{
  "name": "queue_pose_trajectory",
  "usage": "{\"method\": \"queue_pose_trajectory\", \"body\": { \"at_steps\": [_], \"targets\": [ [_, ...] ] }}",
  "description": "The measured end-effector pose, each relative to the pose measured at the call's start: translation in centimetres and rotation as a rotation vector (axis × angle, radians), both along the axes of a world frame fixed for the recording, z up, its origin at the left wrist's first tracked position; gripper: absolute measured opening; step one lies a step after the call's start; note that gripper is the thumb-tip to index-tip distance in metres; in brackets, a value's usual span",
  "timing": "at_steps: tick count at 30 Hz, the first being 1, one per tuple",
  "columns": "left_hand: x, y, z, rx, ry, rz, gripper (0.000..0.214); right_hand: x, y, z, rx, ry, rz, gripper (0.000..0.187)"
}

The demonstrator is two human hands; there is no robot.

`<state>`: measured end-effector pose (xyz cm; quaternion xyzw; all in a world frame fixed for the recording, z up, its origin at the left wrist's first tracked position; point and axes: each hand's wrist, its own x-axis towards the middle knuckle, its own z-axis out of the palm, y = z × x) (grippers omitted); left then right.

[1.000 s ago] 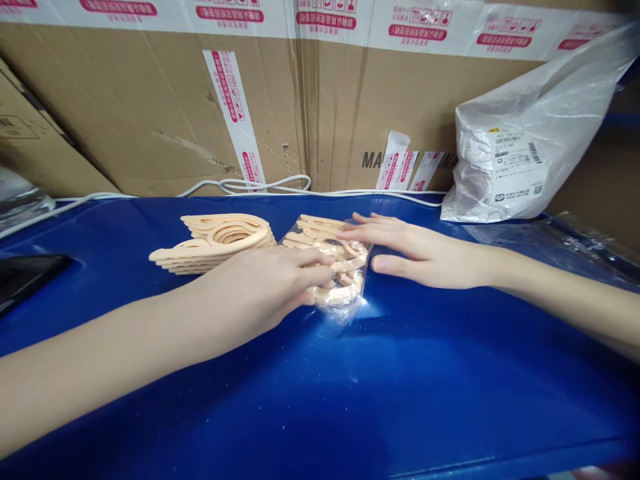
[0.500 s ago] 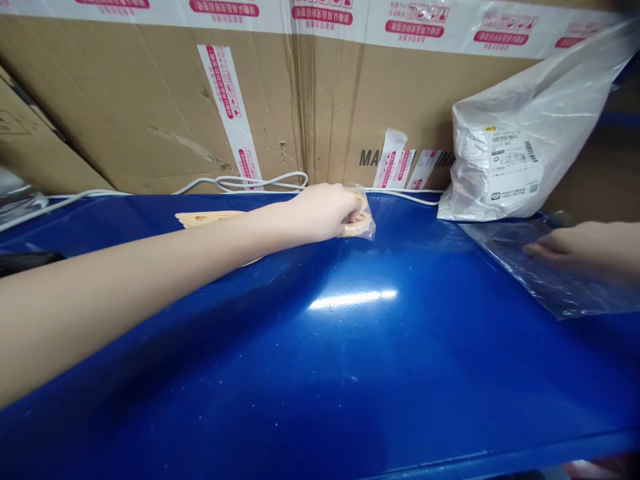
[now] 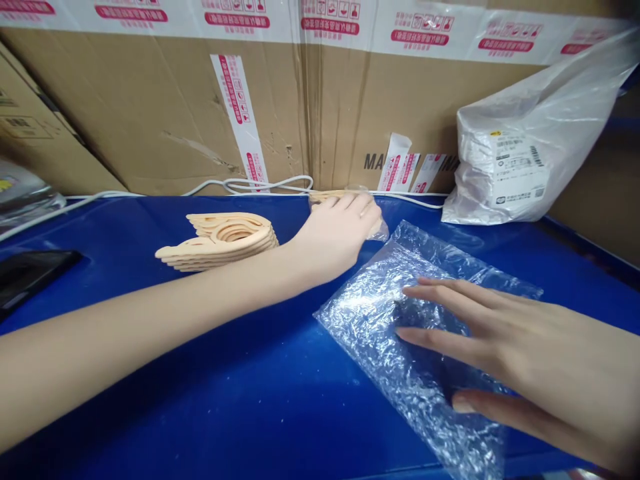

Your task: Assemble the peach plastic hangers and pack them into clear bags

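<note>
My left hand (image 3: 337, 230) reaches across the blue table (image 3: 200, 400) and rests on a bagged bundle of beige flat pieces (image 3: 330, 196) at the back edge, fingers curved over it. A loose stack of the same beige pieces (image 3: 220, 240) lies to the left of that arm. My right hand (image 3: 500, 353) lies flat, fingers spread, on an empty crinkled clear plastic bag (image 3: 400, 320) in the right foreground.
Large taped cardboard boxes (image 3: 300, 100) form a wall behind the table. A white cable (image 3: 250, 185) runs along their foot. A white plastic parcel with a label (image 3: 520, 167) leans at the back right. A dark flat object (image 3: 25, 273) lies at the left edge.
My left hand pushed the bagged bundle to the back of the table and stays on it. My right hand dragged an empty clear bag from the right to the table's middle.
</note>
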<state>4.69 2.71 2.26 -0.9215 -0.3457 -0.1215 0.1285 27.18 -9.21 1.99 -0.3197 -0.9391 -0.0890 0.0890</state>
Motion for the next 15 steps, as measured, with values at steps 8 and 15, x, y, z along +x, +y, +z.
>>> {"method": "queue_pose_trajectory", "body": {
  "at_steps": [8,15],
  "targets": [
    [-4.5,-7.2,-0.2,-0.115,0.032,0.017,0.033,-4.1,3.1,-1.2,0.121,-0.079,-0.143,0.075],
    [-7.7,-6.4,-2.8,-0.241,0.044,0.043,0.053,-1.5,6.6,-0.5,-0.032,0.109,-0.373,0.032]
  ]
}}
